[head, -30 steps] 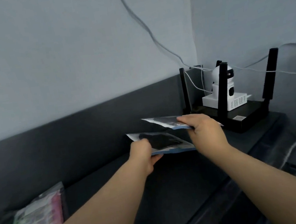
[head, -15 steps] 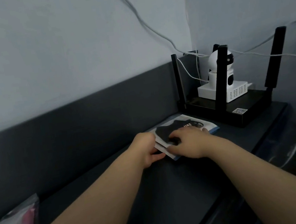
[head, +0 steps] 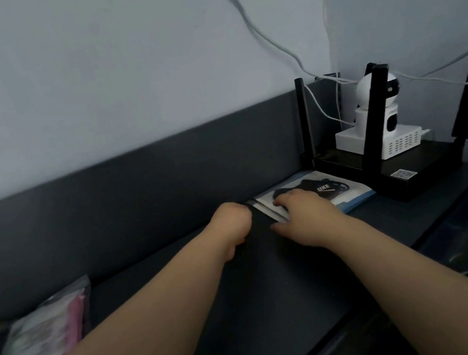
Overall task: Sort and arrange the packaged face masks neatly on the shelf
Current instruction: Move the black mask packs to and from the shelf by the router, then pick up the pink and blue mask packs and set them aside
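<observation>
A small stack of packaged face masks, white and blue wrappers with a black mask printed on top, lies flat on the dark shelf against the router. My right hand rests on the near-left part of the top packet with its fingers spread flat. My left hand is curled into a fist just left of the stack's left edge, and nothing shows in its grip. Another pile of packaged masks, with green, white and pink wrappers, lies at the shelf's near-left end.
A black router with upright antennas stands at the shelf's right end, carrying a white camera on a white box. White cables run down the wall to it. A dark back panel borders the shelf. A lower dark surface lies at the right.
Both packets went from held in the air to lying stacked on the shelf beside the router. My right hand now lies flat on them, and my left hand has drawn back from the stack's edge.
</observation>
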